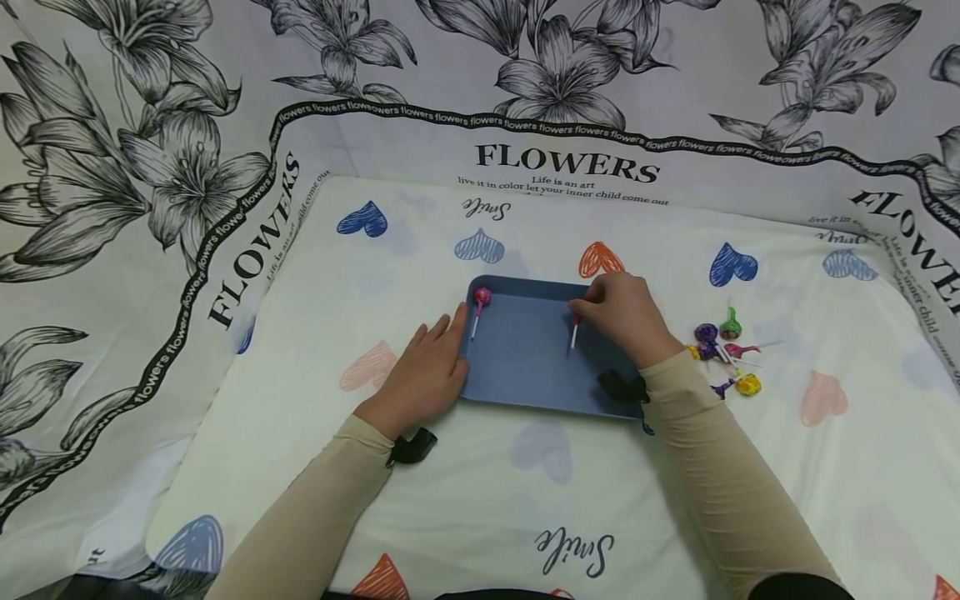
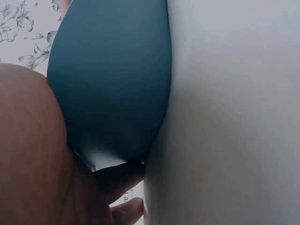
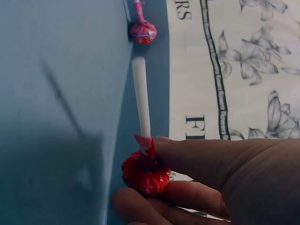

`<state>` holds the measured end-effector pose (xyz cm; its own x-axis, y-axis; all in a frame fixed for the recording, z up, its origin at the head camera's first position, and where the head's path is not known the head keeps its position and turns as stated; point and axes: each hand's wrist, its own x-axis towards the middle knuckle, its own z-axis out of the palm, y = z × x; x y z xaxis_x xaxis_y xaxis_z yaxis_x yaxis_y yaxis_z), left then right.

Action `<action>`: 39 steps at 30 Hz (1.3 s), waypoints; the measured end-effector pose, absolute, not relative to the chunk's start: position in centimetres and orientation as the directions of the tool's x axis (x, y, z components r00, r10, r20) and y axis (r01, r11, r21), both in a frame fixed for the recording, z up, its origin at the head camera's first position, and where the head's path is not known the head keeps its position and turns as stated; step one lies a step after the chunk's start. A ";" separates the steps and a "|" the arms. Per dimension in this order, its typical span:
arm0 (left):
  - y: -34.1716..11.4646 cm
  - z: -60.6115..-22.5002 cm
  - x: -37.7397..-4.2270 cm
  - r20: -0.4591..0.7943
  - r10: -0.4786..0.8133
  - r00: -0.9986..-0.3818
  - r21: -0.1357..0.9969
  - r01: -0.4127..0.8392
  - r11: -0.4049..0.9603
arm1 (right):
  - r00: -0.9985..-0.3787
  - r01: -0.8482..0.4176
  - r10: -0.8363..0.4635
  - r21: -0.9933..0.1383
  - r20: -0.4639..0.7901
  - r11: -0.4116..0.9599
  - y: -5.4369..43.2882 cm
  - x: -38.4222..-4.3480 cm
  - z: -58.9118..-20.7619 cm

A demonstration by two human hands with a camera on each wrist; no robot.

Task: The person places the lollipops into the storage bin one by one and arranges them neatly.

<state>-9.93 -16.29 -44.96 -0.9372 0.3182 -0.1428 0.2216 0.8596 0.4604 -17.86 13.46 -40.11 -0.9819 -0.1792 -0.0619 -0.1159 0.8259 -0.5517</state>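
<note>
My right hand [image 1: 626,317] pinches a red-wrapped lollipop [image 3: 146,173] by its head, above the right part of a blue tray [image 1: 517,367]. The white stick points away from the fingers in the right wrist view, and its shadow falls on the tray floor. A pink lollipop [image 1: 482,297] lies in the tray's upper left corner, stick toward me. At the tray's left edge is my left hand [image 1: 423,371], fingers extended along the rim; in the left wrist view its fingers meet the tray's outer side.
Right of the tray, several wrapped lollipops lie in a loose pile on the cloth, among them a green one [image 1: 730,325], a yellow one [image 1: 748,384] and a purple one [image 1: 706,333]. A heart-printed cloth [image 1: 450,492] lies under everything, over a flower-printed one [image 1: 390,142].
</note>
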 end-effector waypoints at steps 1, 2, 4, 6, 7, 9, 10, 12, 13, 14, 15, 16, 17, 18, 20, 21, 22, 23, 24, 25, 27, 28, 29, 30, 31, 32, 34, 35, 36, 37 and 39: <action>-16.3 -44.9 -9.9 -0.144 0.316 -0.938 0.462 0.218 0.860 | -0.981 -0.116 -0.182 -0.555 -0.065 0.824 13.2 -17.9 -40.1; -16.4 -44.9 -9.9 -0.146 0.314 -0.938 0.464 0.216 0.859 | -0.980 -0.120 -0.186 -0.555 -0.065 0.823 13.0 -18.0 -40.2; -16.5 -44.9 -9.8 -0.144 0.311 -0.939 0.466 0.213 0.858 | -0.978 -0.132 -0.201 -0.560 -0.062 0.818 12.7 -18.2 -40.3; -16.5 -45.0 -9.8 -0.143 0.311 -0.939 0.468 0.213 0.858 | -0.976 -0.145 -0.210 -0.564 -0.052 0.813 12.4 -18.3 -40.5; -16.5 -45.0 -9.8 -0.141 0.313 -0.939 0.469 0.215 0.856 | -0.975 -0.150 -0.215 -0.567 -0.049 0.810 12.3 -18.4 -40.7; -16.6 -45.0 -9.9 -0.137 0.316 -0.939 0.473 0.218 0.853 | -0.974 -0.156 -0.221 -0.570 -0.045 0.807 12.1 -18.6 -41.0; -16.5 -45.1 -9.9 -0.140 0.318 -0.938 0.474 0.219 0.853 | -0.974 -0.155 -0.220 -0.569 -0.048 0.808 12.0 -18.6 -41.1; -16.4 -45.0 -9.9 -0.140 0.322 -0.936 0.477 0.221 0.851 | -0.974 -0.150 -0.220 -0.567 -0.056 0.810 11.7 -18.7 -41.4; -16.3 -45.0 -9.9 -0.140 0.323 -0.936 0.477 0.222 0.850 | -0.973 -0.149 -0.221 -0.568 -0.060 0.809 11.5 -18.7 -41.4; -16.3 -44.9 -9.9 -0.140 0.323 -0.936 0.479 0.222 0.849 | -0.973 -0.148 -0.222 -0.566 -0.062 0.811 11.3 -18.8 -41.4; -16.3 -44.9 -9.9 -0.140 0.323 -0.936 0.479 0.222 0.849 | -0.973 -0.148 -0.221 -0.562 -0.065 0.814 11.2 -18.8 -41.5; -16.3 -44.8 -9.9 -0.137 0.323 -0.936 0.479 0.223 0.849 | -0.973 -0.148 -0.221 -0.560 -0.065 0.815 11.0 -18.9 -41.5; -16.3 -44.7 -9.9 -0.135 0.323 -0.937 0.479 0.224 0.849 | -0.972 -0.151 -0.224 -0.559 -0.065 0.816 10.8 -18.9 -41.5; -16.3 -44.7 -9.9 -0.133 0.324 -0.937 0.477 0.226 0.849 | -0.972 -0.155 -0.228 -0.553 -0.064 0.818 10.6 -19.0 -41.5; -16.3 -44.6 -9.9 -0.135 0.319 -0.938 0.476 0.221 0.851 | -0.970 -0.168 -0.236 -0.544 -0.057 0.822 10.3 -19.1 -41.6; -16.4 -44.6 -9.9 -0.135 0.318 -0.938 0.473 0.221 0.853 | -0.969 -0.175 -0.240 -0.540 -0.052 0.823 10.1 -19.1 -41.6; -16.4 -44.6 -9.9 -0.135 0.318 -0.938 0.472 0.221 0.853 | -0.969 -0.183 -0.244 -0.538 -0.045 0.823 10.0 -19.1 -41.7; -16.4 -44.6 -9.9 -0.135 0.319 -0.938 0.470 0.222 0.854 | -0.968 -0.189 -0.248 -0.536 -0.039 0.823 9.8 -19.2 -41.7; -16.4 -44.7 -10.0 -0.135 0.319 -0.938 0.471 0.222 0.854 | -0.968 -0.195 -0.249 -0.535 -0.031 0.822 9.6 -19.2 -41.8; -16.4 -44.7 -10.0 -0.135 0.318 -0.938 0.472 0.221 0.853 | -0.968 -0.200 -0.251 -0.535 -0.024 0.821 9.4 -19.2 -41.8; -16.4 -44.7 -10.1 -0.134 0.318 -0.938 0.473 0.222 0.853 | -0.966 -0.208 -0.257 -0.532 -0.018 0.821 9.0 -19.2 -41.8; -16.4 -44.7 -10.1 -0.135 0.318 -0.938 0.474 0.220 0.853 | -0.966 -0.210 -0.259 -0.530 -0.019 0.821 8.8 -19.2 -41.8; -16.4 -44.7 -10.1 -0.137 0.317 -0.939 0.474 0.219 0.853 | -0.965 -0.211 -0.261 -0.527 -0.021 0.823 8.5 -19.2 -41.8; -16.4 -44.6 -10.1 -0.138 0.315 -0.939 0.475 0.217 0.853 | -0.965 -0.212 -0.263 -0.524 -0.024 0.825 8.3 -19.2 -41.8; -16.4 -44.6 -10.1 -0.139 0.315 -0.939 0.476 0.215 0.853 | -0.965 -0.208 -0.262 -0.520 -0.031 0.829 8.0 -19.2 -41.8; -16.4 -44.6 -10.1 -0.140 0.315 -0.939 0.475 0.215 0.853 | -0.964 -0.207 -0.262 -0.515 -0.036 0.832 7.7 -19.2 -41.8; -16.5 -44.6 -10.1 -0.142 0.316 -0.938 0.475 0.216 0.853 | -0.965 -0.205 -0.261 -0.511 -0.038 0.835 7.2 -19.2 -41.8; -16.5 -44.6 -10.1 -0.141 0.318 -0.938 0.476 0.217 0.852 | -0.965 -0.206 -0.261 -0.508 -0.038 0.836 6.9 -19.2 -41.8; -16.5 -44.6 -10.1 -0.139 0.319 -0.937 0.476 0.219 0.852 | -0.964 -0.208 -0.262 -0.509 -0.036 0.835 6.7 -19.2 -41.8; -16.5 -44.5 -10.1 -0.138 0.321 -0.937 0.476 0.221 0.851 | -0.964 -0.212 -0.265 -0.508 -0.033 0.835 6.5 -19.2 -41.8; -16.5 -44.6 -10.1 -0.136 0.323 -0.937 0.474 0.225 0.851 | -0.962 -0.222 -0.272 -0.506 -0.025 0.833 6.1 -19.3 -41.9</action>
